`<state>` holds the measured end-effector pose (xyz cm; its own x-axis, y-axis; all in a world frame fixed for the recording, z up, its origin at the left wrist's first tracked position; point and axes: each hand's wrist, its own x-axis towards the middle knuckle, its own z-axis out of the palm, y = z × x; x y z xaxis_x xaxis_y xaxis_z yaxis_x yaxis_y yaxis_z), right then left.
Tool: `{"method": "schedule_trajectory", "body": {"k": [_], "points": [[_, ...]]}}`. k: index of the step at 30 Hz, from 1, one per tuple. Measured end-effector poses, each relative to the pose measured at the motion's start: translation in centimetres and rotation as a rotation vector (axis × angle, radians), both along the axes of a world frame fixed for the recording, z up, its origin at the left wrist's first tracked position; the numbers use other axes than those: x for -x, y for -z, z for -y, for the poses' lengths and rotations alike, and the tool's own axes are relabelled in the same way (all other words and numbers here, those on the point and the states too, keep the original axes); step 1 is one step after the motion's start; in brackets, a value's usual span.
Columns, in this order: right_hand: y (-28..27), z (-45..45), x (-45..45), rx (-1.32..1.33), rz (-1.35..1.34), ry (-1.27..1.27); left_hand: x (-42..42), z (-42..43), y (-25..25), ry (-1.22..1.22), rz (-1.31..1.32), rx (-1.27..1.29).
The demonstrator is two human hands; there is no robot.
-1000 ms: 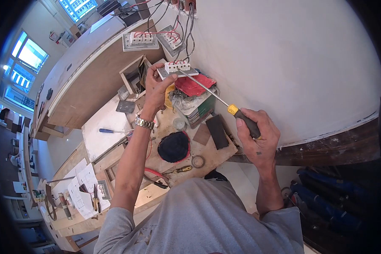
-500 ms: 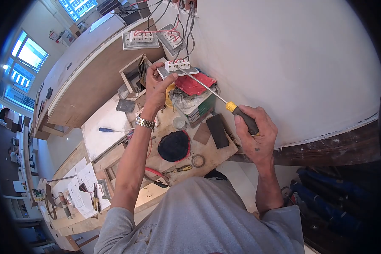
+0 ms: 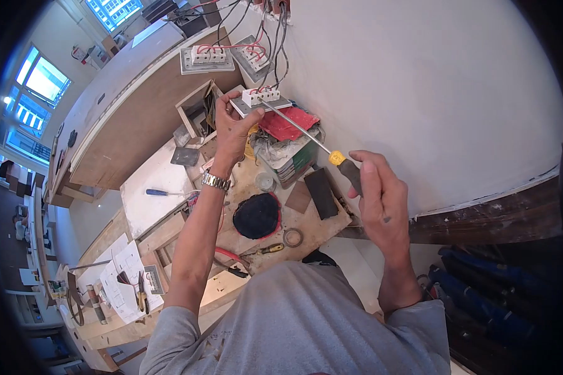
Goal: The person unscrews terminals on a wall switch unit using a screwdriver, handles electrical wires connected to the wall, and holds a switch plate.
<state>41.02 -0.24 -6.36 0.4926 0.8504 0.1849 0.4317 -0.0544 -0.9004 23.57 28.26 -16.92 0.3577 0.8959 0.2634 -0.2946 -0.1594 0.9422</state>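
My left hand (image 3: pixel 234 128) grips a switch plate (image 3: pixel 256 106) by its edge, with the white terminal blocks (image 3: pixel 256 95) on its back facing me. Red and black wires (image 3: pixel 283 62) run from these blocks up to conduits in the wall. In my right hand (image 3: pixel 381 194) is a long screwdriver (image 3: pixel 345 165) with a yellow and black handle. Its tip meets the terminal blocks, though the exact screw is too small to make out. Two more wired switch plates (image 3: pixel 207 59) hang from the wall wires above.
Below lies a worktable with a dark cap-like cloth item (image 3: pixel 256 216), a tape roll (image 3: pixel 293 237), a blue screwdriver (image 3: pixel 157 192) and a small yellow-handled tool (image 3: pixel 272 249). A container (image 3: pixel 294 164) topped with rags stands under the plate. The white wall (image 3: pixel 419 100) rises at right.
My right hand has turned and its fingers have shifted round the screwdriver handle. The screwdriver and plate have moved very slightly left. My left hand keeps its hold.
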Motion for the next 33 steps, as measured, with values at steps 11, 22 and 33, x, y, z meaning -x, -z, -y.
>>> {"method": "schedule_trajectory", "body": {"k": [11, 22, 33], "points": [[-0.6, -0.7, -0.2, -0.437, 0.651, -0.207, -0.2, 0.5, 0.1, -0.011, 0.011, 0.009], [2.3, 0.0, -1.3, -0.400, 0.733, -0.126, 0.1, 0.4, -0.4, -0.029, 0.002, -0.001], [11.2, 8.3, -0.6, -0.132, -0.323, 0.002, 1.5, -1.4, 0.2, -0.071, 0.029, 0.025]]}}
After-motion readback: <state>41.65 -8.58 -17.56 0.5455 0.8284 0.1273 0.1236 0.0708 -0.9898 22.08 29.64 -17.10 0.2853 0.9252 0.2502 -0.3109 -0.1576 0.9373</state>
